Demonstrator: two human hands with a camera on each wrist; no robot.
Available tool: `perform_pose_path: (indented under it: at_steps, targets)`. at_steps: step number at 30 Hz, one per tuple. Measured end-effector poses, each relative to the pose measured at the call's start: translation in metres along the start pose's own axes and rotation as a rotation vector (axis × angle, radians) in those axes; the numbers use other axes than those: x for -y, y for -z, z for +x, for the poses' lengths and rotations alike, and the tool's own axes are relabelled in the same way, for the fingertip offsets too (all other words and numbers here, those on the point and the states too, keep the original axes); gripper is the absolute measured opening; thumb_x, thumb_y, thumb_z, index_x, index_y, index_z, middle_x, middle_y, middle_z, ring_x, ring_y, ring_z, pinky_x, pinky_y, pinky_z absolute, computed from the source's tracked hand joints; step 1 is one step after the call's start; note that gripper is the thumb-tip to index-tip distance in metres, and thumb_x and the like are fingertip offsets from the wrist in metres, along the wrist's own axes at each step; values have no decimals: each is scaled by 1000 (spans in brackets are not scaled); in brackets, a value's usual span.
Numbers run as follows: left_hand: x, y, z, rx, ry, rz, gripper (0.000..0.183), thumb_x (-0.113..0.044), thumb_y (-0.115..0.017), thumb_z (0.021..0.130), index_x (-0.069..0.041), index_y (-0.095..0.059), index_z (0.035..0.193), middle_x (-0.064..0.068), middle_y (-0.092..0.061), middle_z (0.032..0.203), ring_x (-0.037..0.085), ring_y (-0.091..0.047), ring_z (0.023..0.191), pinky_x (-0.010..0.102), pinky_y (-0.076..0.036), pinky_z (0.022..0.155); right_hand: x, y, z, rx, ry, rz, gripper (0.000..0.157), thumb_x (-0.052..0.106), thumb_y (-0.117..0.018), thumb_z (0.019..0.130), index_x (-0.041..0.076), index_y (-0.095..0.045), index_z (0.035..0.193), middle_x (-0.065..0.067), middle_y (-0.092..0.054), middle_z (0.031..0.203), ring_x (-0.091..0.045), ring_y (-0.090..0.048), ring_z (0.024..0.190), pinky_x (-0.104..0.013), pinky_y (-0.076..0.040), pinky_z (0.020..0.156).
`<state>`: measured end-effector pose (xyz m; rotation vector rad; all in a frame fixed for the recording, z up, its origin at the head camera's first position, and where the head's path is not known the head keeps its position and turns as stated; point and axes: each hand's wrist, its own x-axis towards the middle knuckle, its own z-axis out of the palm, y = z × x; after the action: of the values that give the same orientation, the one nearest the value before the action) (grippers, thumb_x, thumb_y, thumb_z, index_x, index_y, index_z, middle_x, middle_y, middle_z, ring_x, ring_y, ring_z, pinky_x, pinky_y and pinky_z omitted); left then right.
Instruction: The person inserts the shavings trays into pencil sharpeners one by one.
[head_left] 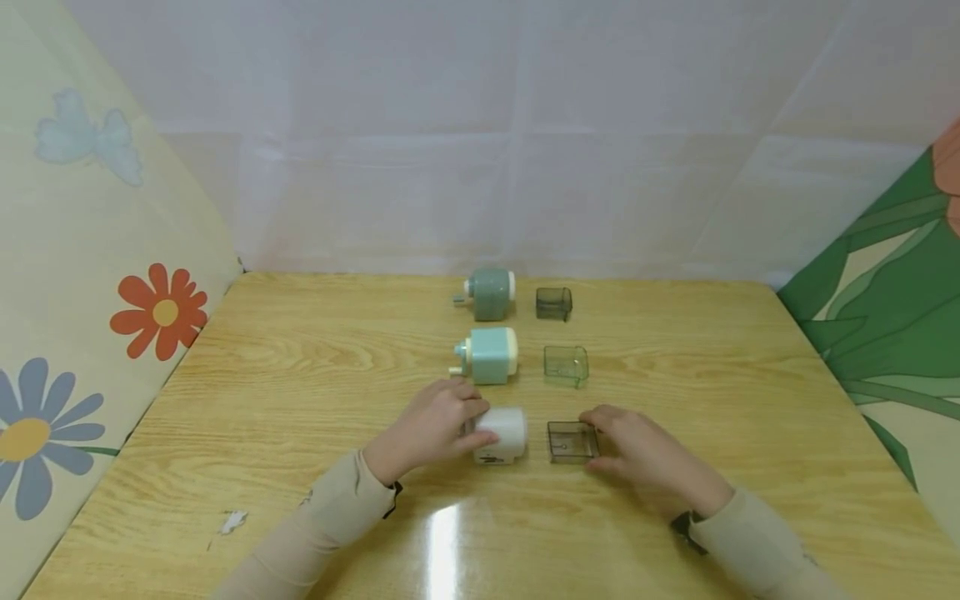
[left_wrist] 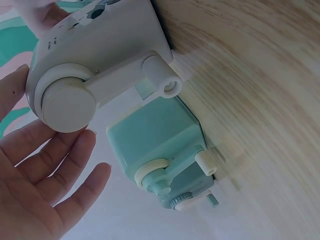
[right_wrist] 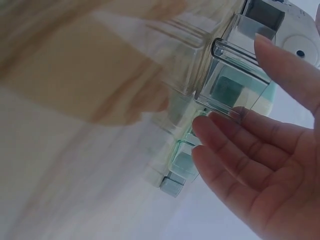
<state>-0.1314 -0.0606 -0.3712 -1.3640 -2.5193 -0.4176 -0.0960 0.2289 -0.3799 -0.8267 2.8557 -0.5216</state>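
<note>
A white hand-crank pencil sharpener (head_left: 508, 432) lies on the table, its crank (left_wrist: 115, 82) facing left. My left hand (head_left: 442, 421) holds its crank end between thumb and fingers; in the left wrist view the other fingers spread loosely. Just right of it sits a clear smoky shavings drawer (head_left: 572, 443), apart from the sharpener. My right hand (head_left: 641, 446) pinches the drawer's right end, with the thumb on the near side and a fingertip on the far side. The right wrist view shows the sharpener's dark drawer opening (right_wrist: 265, 14) facing the clear drawer.
Behind stand a turquoise sharpener (head_left: 491, 356) with a clear green drawer (head_left: 566, 365) to its right, and farther back a grey-green sharpener (head_left: 491, 294) with a dark drawer (head_left: 553, 303). A white torn patch (head_left: 233, 522) marks the wooden table (head_left: 315, 350) at front left.
</note>
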Motion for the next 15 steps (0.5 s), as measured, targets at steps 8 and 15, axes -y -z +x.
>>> perform_pose_path:
  at_steps: [8,15]
  targets:
    - [0,0,0,4,6,-14,36,-39,-67,81,-5,-70,92,3,-66,87,15,-56,78,26,-47,71,2,-1,2,19,-19,-2,58,22,-77,70,-6,-55,115,-22,-57,113,-35,-56,101,-49,-45,87]
    - [0,0,0,-1,3,-15,37,-39,-67,80,-5,-70,92,3,-66,87,15,-56,78,25,-47,71,6,0,4,24,-34,2,58,21,-77,70,-6,-54,115,-21,-57,114,-36,-55,102,-49,-44,87]
